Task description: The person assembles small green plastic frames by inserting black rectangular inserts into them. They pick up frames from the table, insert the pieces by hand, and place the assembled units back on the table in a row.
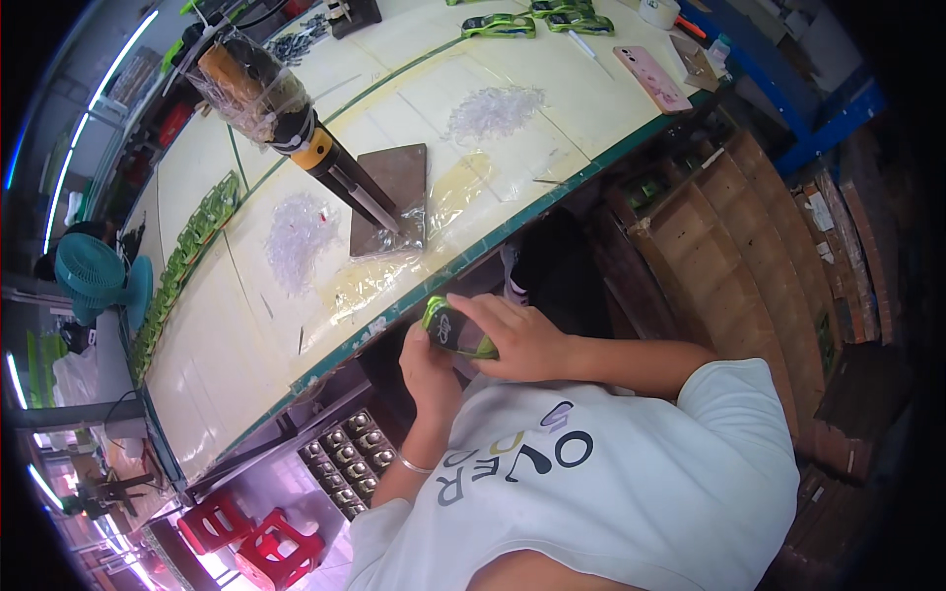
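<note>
Close to my chest, just off the near edge of the table, I hold a green and black toy car body. My left hand grips its left end, thumb against the side. Across its right part lie the fingers of my right hand, hiding some of the shell. Above my hands, a black, orange-banded tool wrapped in clear film slants down, its metal tip at a brown block on the table. Two heaps of small clear plastic pieces lie by the block, the left heap and the far heap.
Green car shells line the table's left edge; more green car bodies lie at the back. A pink phone and tape roll sit back right. A teal fan, red stools, a compartment tray and brown wooden trays surround.
</note>
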`<action>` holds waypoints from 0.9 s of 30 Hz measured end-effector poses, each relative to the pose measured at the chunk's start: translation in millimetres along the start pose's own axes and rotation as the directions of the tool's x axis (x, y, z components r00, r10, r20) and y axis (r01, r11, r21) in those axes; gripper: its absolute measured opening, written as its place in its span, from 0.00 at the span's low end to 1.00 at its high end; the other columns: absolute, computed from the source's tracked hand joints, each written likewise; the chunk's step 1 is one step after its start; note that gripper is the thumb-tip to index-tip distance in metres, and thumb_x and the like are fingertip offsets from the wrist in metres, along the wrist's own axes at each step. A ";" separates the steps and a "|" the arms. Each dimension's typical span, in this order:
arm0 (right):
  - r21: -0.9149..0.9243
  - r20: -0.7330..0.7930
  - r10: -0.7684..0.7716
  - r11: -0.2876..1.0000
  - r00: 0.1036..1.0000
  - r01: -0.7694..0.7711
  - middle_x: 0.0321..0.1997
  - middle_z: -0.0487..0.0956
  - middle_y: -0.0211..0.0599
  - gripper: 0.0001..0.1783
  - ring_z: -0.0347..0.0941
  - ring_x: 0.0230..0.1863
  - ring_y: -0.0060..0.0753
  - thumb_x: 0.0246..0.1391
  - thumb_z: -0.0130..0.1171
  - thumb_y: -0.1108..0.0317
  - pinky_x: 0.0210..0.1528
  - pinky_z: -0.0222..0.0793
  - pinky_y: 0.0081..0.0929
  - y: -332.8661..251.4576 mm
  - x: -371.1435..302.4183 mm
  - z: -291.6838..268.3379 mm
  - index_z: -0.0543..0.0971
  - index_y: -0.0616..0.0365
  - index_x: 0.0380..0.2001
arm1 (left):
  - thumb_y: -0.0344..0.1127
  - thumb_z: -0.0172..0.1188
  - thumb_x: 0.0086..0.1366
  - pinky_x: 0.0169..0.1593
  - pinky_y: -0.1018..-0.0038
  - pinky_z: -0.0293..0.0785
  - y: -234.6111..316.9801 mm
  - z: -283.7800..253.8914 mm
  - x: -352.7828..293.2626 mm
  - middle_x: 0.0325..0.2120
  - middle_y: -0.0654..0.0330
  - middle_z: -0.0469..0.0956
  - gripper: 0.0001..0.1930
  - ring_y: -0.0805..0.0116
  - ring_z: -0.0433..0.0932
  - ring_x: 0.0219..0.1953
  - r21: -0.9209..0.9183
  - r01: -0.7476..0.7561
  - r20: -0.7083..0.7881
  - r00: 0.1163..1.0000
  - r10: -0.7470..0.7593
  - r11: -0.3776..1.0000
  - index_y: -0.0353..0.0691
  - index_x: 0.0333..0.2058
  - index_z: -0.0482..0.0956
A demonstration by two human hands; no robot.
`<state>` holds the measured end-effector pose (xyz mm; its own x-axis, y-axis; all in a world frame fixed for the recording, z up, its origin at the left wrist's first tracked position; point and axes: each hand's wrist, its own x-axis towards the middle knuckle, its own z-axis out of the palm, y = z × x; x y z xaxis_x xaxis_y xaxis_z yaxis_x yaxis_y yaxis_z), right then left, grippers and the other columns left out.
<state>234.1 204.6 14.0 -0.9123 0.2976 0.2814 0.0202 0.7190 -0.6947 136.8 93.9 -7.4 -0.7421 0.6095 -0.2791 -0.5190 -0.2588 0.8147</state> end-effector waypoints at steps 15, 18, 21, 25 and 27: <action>-0.503 -0.173 -0.291 0.848 0.941 0.170 0.31 0.70 0.33 0.04 0.67 0.35 0.36 0.41 0.49 0.70 0.36 0.66 0.30 135.4 116.2 -50.1 0.73 0.56 0.22 | 0.36 0.37 0.58 0.32 0.74 0.68 10.8 -21.3 -7.9 0.28 0.56 0.73 0.13 0.67 0.72 0.28 0.029 0.088 0.088 0.992 -0.090 0.996 0.33 0.32 0.68; -0.532 -0.093 -0.242 0.832 0.966 0.157 0.30 0.70 0.36 0.04 0.67 0.34 0.37 0.41 0.48 0.71 0.37 0.66 0.29 140.2 125.2 -48.3 0.72 0.58 0.21 | 0.36 0.38 0.58 0.32 0.74 0.68 12.5 -23.7 -9.2 0.27 0.55 0.73 0.13 0.67 0.72 0.27 0.037 0.096 0.087 0.991 -0.099 0.995 0.33 0.31 0.68; -0.618 -0.070 -0.194 0.779 0.978 0.110 0.30 0.70 0.40 0.03 0.67 0.34 0.38 0.41 0.47 0.71 0.38 0.66 0.28 136.7 133.0 -47.7 0.70 0.59 0.20 | 0.35 0.39 0.58 0.33 0.74 0.68 11.6 -26.3 -7.7 0.26 0.55 0.72 0.12 0.68 0.72 0.27 0.036 0.101 0.079 0.991 -0.103 0.994 0.32 0.31 0.68; -0.233 -0.115 0.110 0.963 0.987 -0.134 0.28 0.70 0.34 0.06 0.67 0.32 0.28 0.48 0.47 0.69 0.32 0.64 0.22 133.6 132.8 -51.7 0.71 0.60 0.27 | 0.35 0.42 0.60 0.35 0.75 0.70 19.7 -16.1 -7.7 0.26 0.57 0.71 0.12 0.71 0.71 0.27 0.079 0.055 0.101 0.993 -0.063 0.995 0.31 0.32 0.68; 0.437 0.054 0.430 0.801 0.901 -0.409 0.31 0.70 0.31 0.07 0.66 0.32 0.22 0.50 0.46 0.69 0.32 0.62 0.18 108.3 113.6 -62.2 0.71 0.60 0.27 | 0.34 0.41 0.60 0.31 0.77 0.70 23.2 -11.9 -7.8 0.27 0.56 0.73 0.11 0.70 0.73 0.26 0.098 0.002 0.105 0.994 -0.012 0.995 0.31 0.32 0.68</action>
<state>158.1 355.4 11.8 -0.8357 0.5432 -0.0810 0.2103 0.1801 -0.9609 125.5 74.3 7.6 -0.6872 0.6877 -0.2339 -0.4761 -0.1832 0.8601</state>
